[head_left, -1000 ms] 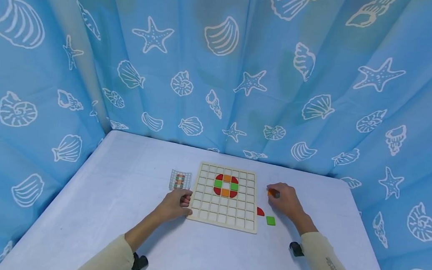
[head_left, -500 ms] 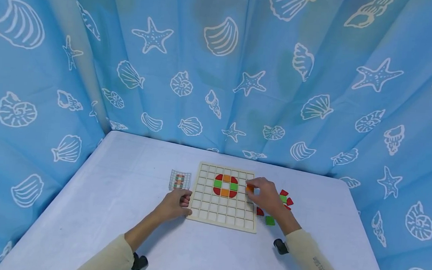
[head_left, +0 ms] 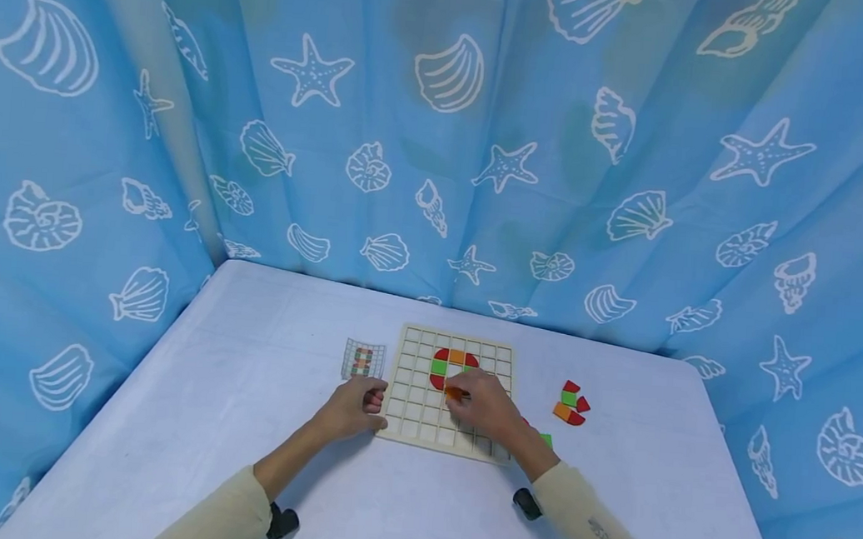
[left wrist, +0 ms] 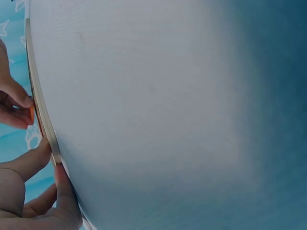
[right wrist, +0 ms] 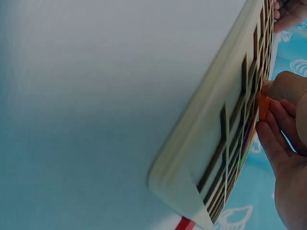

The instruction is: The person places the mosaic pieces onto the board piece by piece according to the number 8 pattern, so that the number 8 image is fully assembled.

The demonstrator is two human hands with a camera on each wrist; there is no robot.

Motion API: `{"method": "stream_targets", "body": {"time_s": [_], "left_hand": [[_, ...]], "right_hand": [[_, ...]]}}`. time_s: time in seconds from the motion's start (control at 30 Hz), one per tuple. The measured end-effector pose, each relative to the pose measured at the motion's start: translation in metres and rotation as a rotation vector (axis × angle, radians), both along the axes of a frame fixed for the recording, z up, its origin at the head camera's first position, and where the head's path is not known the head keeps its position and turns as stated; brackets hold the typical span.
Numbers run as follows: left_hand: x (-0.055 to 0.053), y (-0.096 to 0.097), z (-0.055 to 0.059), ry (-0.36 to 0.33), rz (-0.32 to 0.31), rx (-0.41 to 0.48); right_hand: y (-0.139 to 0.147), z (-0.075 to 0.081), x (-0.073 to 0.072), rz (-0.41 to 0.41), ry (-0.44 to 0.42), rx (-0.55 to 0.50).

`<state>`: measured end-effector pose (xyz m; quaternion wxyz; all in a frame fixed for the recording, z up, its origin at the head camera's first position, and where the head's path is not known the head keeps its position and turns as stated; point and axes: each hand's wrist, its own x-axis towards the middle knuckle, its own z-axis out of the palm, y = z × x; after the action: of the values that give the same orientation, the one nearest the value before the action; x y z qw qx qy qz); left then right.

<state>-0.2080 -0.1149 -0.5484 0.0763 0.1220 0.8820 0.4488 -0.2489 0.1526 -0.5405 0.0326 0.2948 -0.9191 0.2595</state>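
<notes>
A cream grid board [head_left: 409, 429] lies on the white table, with a ring of red, orange and green tiles [head_left: 439, 368] set in its cells. My left hand [head_left: 351, 407] holds the board's left edge; in the left wrist view its fingertips [left wrist: 44, 147] sit at the board's rim. Over the middle of the board, my right hand [head_left: 488, 404] pinches an orange tile [head_left: 455, 393] between thumb and fingers, just below the ring. The right wrist view shows that orange tile [right wrist: 263, 106] edge-on, close over the grid. My right hand hides part of the ring.
Several loose red, green and orange tiles [head_left: 569, 399] lie right of the board. A green tile [head_left: 546, 439] shows partly behind my right wrist. A small pattern card [head_left: 362, 356] lies left of the board. A blue shell-print curtain [head_left: 441, 136] borders the table [head_left: 263, 316].
My right hand has moved left from the loose tiles to the middle of the board, carrying the orange tile. The loose tiles are uncovered. My left hand stays at the board's edge.
</notes>
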Motion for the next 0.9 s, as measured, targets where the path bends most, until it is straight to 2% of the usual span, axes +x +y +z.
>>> {"method": "stream_targets", "body": {"time_s": [0.27,0.7,0.9], "left_hand": [[0.0003,0.0002,0.0014,0.003,-0.012,0.01],[-0.0026,-0.0007,0.0012,0.003,-0.007,0.012],[0.0001,0.0001,0.0011,0.008,-0.008,0.012]], "right_hand": [[-0.0016,-0.0006,0.005,-0.03,-0.037,-0.007],[-0.0019,0.0013,0.0055,0.032,0.08,0.034],[0.001,0.0015,0.0069,0.074,0.054,0.073]]}}
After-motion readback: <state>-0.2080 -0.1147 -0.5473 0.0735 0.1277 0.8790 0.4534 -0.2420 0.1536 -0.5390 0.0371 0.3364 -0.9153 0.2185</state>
